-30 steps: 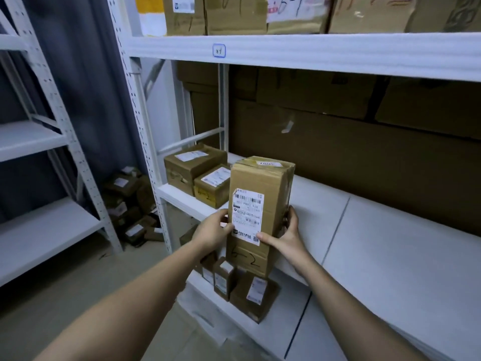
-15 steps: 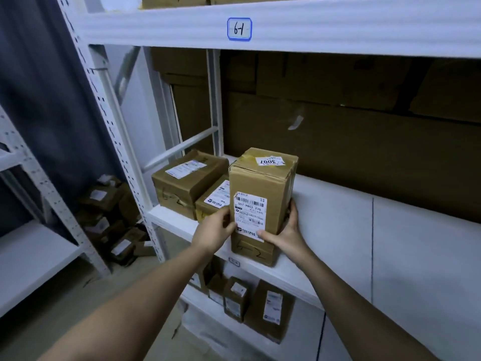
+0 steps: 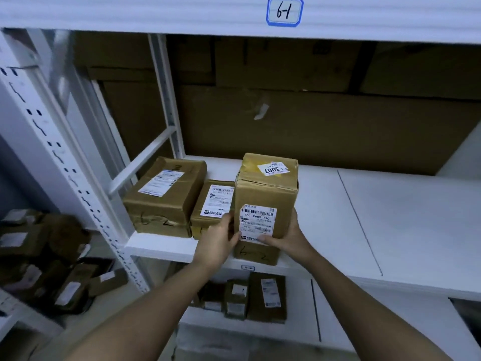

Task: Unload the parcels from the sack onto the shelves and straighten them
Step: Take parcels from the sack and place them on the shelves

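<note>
A tall brown cardboard parcel (image 3: 268,194) with a white barcode label and a "3007" sticker on top stands upright at the front edge of the white middle shelf (image 3: 364,222). My left hand (image 3: 217,239) grips its lower left side and my right hand (image 3: 289,234) grips its lower right side. Just left of it lie a small flat parcel (image 3: 213,204) and a larger flat parcel (image 3: 166,194), both labelled. The sack is not in view.
A shelf above carries a "6-1" tag (image 3: 284,11). Large cardboard sheets (image 3: 312,121) line the back. Several small parcels (image 3: 250,298) stand on the lower shelf. More parcels (image 3: 39,256) lie piled on the floor at left, beside the white upright post (image 3: 65,162).
The tall parcel has moved from in front of the shelf onto its front edge, beside the small flat parcel. Both hands stay on it. The view has moved closer and lower.
</note>
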Motion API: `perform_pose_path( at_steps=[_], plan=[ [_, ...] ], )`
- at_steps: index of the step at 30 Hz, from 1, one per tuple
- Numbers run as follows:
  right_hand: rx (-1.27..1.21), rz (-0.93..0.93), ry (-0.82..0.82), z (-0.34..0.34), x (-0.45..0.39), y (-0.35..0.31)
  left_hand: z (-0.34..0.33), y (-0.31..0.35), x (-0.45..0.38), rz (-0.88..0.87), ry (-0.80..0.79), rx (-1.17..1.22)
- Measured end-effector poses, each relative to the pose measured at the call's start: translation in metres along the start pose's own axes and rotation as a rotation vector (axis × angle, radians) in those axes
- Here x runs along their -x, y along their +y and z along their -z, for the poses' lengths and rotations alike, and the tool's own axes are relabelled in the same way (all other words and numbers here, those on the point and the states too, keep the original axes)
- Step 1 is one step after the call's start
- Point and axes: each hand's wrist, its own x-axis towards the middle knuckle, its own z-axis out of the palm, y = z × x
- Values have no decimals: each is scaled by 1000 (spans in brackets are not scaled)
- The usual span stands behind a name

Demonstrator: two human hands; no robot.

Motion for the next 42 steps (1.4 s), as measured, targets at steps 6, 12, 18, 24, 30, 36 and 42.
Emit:
perform_pose_path(
  at_steps=[6, 12, 18, 24, 30, 36, 42],
  plan=[
    [64, -25, 49, -11, 18, 13, -3, -12, 4, -42, -11, 88],
    [127, -60, 101, -21, 19, 17, 10, -36, -4, -296, 93, -481],
    [172, -96, 129, -28, 12, 13, 12, -43, -23, -278, -253, -815],
    [199, -116, 180, -34, 1, 9, 12, -41, -27, -244, -306, -770],
    [217, -122, 186, -35, -5, 6, 12, -41, -28, -237, -313, -736],
    [207, -127, 184, -32, -2, 5, 13, -44, -25, -272, -278, -735],
    [199, -155, 181, -23, 11, 4, 14, -38, -22, -334, -14, -576]
  ],
)
